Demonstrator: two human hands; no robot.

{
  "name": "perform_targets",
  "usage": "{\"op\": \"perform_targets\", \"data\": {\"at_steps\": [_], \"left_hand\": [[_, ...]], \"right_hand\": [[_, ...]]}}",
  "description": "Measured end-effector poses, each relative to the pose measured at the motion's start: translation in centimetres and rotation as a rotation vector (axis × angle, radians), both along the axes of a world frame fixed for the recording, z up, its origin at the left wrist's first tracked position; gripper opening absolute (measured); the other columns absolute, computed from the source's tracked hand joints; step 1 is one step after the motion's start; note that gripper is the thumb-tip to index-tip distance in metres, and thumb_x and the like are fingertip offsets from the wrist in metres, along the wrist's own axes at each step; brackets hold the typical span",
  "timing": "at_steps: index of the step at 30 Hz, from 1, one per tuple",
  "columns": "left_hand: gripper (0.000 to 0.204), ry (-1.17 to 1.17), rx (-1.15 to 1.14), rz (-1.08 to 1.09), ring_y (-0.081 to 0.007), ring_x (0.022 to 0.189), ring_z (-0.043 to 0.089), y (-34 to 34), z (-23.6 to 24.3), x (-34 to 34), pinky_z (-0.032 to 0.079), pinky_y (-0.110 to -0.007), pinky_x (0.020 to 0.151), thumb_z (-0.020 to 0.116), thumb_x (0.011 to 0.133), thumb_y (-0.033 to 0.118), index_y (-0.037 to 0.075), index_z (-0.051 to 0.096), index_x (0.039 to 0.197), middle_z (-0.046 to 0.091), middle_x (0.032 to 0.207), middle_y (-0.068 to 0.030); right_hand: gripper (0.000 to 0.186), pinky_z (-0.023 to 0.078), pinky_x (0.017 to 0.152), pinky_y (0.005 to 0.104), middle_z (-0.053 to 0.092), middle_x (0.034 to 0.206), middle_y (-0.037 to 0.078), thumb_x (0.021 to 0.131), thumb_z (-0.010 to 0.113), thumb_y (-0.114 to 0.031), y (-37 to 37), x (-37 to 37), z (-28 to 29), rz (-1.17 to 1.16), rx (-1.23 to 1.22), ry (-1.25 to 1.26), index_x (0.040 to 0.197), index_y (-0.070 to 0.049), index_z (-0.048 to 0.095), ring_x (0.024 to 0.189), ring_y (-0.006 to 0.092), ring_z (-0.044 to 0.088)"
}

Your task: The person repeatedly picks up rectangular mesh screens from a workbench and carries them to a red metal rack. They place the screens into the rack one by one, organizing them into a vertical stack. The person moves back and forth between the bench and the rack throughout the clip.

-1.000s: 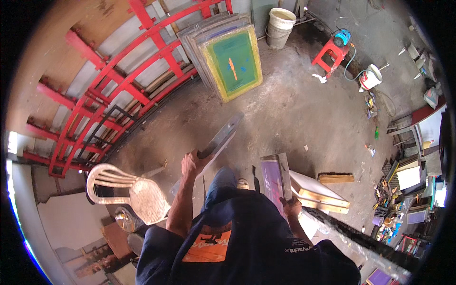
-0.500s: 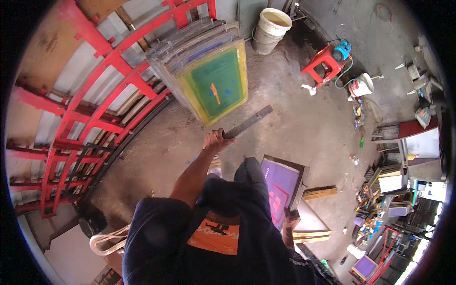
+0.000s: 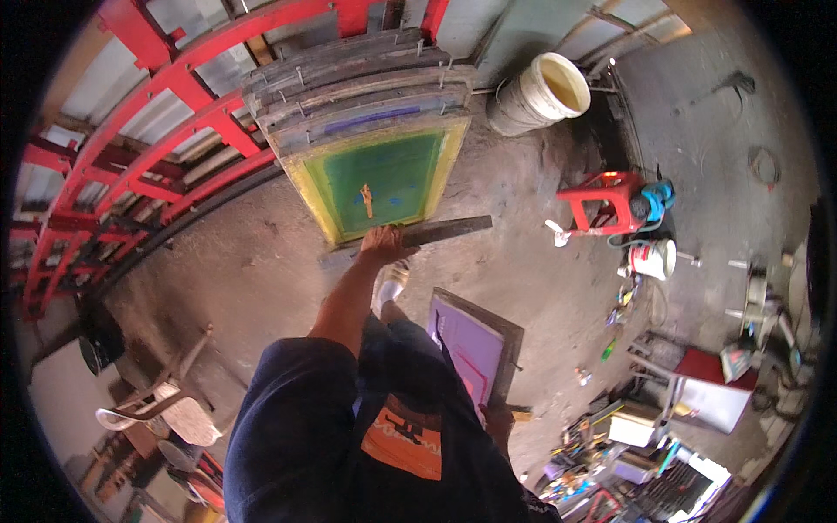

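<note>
Your left hand point(image 3: 386, 241) is stretched out ahead of you, fingers wrapped over the middle of a long dark squeegee bar point(image 3: 410, 237) that it holds level above the concrete floor point(image 3: 523, 261). Your right hand point(image 3: 499, 418) hangs low at your side, closed on the near edge of a wooden screen frame with purple mesh point(image 3: 475, 349), carried upright beside your leg.

The bar looks stiff and fairly light; gripped at its middle it should balance, though its ends may swing. The frame looks rigid, but its mesh is probably delicate, so keep your fingers on the wood.

Just beyond the bar, a green screen with a yellow frame point(image 3: 379, 179) leans at the front of a stack against the red rack point(image 3: 157, 113). A pale bucket point(image 3: 545, 91) stands to the far right.
</note>
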State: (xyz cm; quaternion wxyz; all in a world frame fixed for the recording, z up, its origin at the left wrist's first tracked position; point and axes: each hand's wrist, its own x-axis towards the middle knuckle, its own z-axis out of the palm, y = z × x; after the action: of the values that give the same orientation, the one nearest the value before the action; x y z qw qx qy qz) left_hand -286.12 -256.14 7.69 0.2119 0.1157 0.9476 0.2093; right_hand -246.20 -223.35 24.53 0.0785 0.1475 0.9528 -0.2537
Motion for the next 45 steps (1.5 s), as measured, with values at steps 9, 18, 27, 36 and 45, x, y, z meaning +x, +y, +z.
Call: {"op": "perform_targets", "data": {"at_steps": [9,18,27,36,45], "left_hand": [[0.074,-0.067,-0.037,0.058,-0.0357,0.117,0.050,-4.0,0.5,-12.5,0.036,-0.048,0.101,0.052,0.082,0.064,0.006,0.050,0.127,0.054,0.124,-0.0198],[0.058,0.266,0.252,0.553,-0.0373,0.117,0.049,-11.3,6.3,-1.0,0.041,-0.045,0.097,0.060,0.085,0.041,0.003,0.049,0.127,0.052,0.126,-0.0179],[0.055,-0.262,-0.022,1.603,-0.0363,0.111,0.056,-11.9,7.0,39.2,0.045,-0.045,0.093,0.063,0.083,0.046,0.005,0.056,0.120,0.057,0.123,-0.0188],[0.051,-0.436,-0.006,2.524,-0.0345,0.103,0.061,23.3,13.4,50.2,0.048,-0.044,0.088,0.065,0.082,0.043,0.002,0.061,0.113,0.065,0.108,-0.0187],[0.051,-0.382,0.399,3.152,-0.0354,0.104,0.060,46.0,8.8,40.8,0.048,-0.043,0.090,0.067,0.080,0.040,0.002,0.062,0.113,0.065,0.108,-0.0192]], "right_hand": [[0.047,0.048,0.064,0.0427,0.061,0.074,0.015,0.061,0.086,-0.038,7.6,-13.3,-1.6,0.100,0.072,-0.277,0.078,-0.003,0.059,0.069,0.0325,0.060],[0.050,0.050,0.067,0.0398,0.064,0.079,0.016,0.061,0.087,-0.033,3.1,-29.9,-2.5,0.568,0.045,-0.329,0.090,0.000,0.062,0.073,0.0315,0.063],[0.058,0.047,0.077,0.0420,0.064,0.092,0.022,0.063,0.083,-0.041,-11.7,-45.7,-6.5,1.270,0.015,-0.482,0.095,0.002,0.063,0.089,0.0375,0.061],[0.052,0.049,0.080,0.0390,0.069,0.096,0.016,0.069,0.079,-0.030,-23.5,-54.3,-11.1,1.574,-0.088,-0.603,0.107,0.003,0.065,0.087,0.0285,0.066],[0.042,0.048,0.086,0.0459,0.066,0.103,0.019,0.080,0.069,-0.033,-31.9,-66.7,-20.8,1.875,1.050,0.066,0.104,0.002,0.066,0.097,0.0396,0.062]]}}
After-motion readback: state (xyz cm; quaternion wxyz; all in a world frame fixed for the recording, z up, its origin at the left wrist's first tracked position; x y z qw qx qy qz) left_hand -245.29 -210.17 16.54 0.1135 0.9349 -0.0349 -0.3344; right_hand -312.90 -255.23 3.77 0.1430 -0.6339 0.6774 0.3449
